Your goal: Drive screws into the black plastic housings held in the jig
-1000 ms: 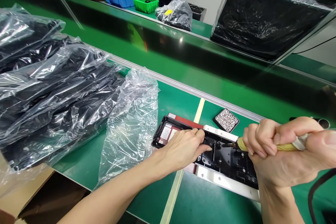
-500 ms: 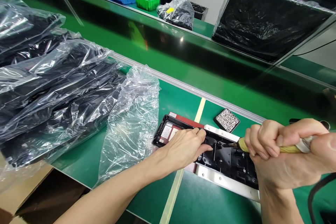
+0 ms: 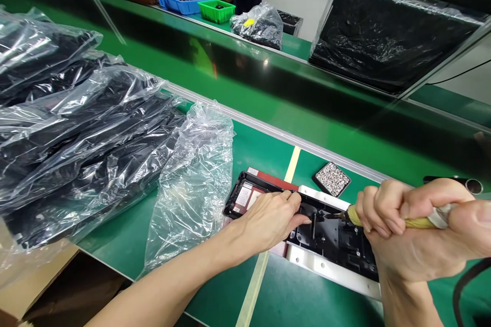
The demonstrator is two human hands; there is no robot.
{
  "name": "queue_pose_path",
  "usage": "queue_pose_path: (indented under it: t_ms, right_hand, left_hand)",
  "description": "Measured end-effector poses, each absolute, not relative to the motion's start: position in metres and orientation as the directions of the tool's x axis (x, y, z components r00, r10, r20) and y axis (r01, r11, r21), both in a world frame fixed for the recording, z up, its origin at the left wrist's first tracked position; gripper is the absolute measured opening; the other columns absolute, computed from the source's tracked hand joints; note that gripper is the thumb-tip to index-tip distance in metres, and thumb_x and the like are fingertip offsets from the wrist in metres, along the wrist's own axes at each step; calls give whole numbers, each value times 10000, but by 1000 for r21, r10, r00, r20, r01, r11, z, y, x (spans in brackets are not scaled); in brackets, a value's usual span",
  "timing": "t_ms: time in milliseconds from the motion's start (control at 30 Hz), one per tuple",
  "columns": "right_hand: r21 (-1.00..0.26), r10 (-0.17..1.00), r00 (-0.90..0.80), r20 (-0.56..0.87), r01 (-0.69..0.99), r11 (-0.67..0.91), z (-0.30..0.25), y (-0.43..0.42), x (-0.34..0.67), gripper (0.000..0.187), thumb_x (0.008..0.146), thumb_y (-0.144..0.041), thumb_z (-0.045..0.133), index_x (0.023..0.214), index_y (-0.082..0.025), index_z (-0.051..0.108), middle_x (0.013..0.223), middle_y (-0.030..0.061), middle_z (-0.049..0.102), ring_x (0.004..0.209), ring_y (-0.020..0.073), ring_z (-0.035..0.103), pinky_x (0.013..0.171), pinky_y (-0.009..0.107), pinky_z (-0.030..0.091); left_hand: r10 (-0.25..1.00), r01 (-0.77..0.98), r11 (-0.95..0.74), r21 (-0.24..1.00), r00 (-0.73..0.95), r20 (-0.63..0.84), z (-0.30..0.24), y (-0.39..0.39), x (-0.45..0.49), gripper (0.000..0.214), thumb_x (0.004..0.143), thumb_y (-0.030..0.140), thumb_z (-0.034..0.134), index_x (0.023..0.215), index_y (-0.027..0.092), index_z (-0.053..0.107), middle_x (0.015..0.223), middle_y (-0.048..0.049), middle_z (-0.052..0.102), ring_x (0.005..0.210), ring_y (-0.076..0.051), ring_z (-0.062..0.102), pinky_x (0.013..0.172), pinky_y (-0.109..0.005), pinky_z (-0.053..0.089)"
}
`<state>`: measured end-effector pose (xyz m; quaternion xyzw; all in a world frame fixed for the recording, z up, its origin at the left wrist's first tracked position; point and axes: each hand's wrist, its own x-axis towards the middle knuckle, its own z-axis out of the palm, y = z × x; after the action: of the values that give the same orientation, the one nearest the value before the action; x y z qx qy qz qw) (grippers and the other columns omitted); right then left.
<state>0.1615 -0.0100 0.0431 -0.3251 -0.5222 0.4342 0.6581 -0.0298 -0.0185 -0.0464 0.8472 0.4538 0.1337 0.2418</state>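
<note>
Just beyond left hand (image 3: 270,218), perhaps screws (image 3: 332,179).

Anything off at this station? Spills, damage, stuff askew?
Nothing spilled or visibly damaged. The black housing sits in the white fixture under the left hand; the right hand grips the yellow-handled tool, tip on the housing. The small parts tray holds its contents. Only clutter: a loose clear bag crumpled right beside the housing.

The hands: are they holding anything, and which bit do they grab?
The right hand grips a yellow-handled tool around its handle, fingers curled tight. The left hand holds nothing; it rests on the black part.
</note>
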Motion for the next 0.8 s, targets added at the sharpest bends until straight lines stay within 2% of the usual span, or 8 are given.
queue_pose_path:
  t_ms: [267,500,800]
  right_hand:
    - [-876,909,30,416,-255,409,40,-9,165,350,945,-463,693,686,-232,649,475,-30,474,353,112,361,354,263,353]
    - [-878,910,16,414,-257,404,40,-9,166,335,956,-422,647,681,-231,650,462,-24,458,340,115,343,339,263,329]
    - [-879,911,7,411,-260,399,40,-9,165,344,982,-432,616,703,-235,662,467,-23,452,349,112,344,350,255,331]
  left_hand:
    - [834,699,-482,529,550,34,-48,-18,-29,328,1097,495,546,990,185,559,897,-17,681,746,-233,705,577,-334,353]
    - [825,694,-499,518,565,37,-50,-19,-30,316,1107,485,530,1008,186,560,927,-37,689,795,-246,720,603,-359,411]
    - [830,711,-484,510,557,10,-43,-20,-30,310,1097,480,551,1002,186,578,897,-12,675,777,-238,706,597,-355,393]
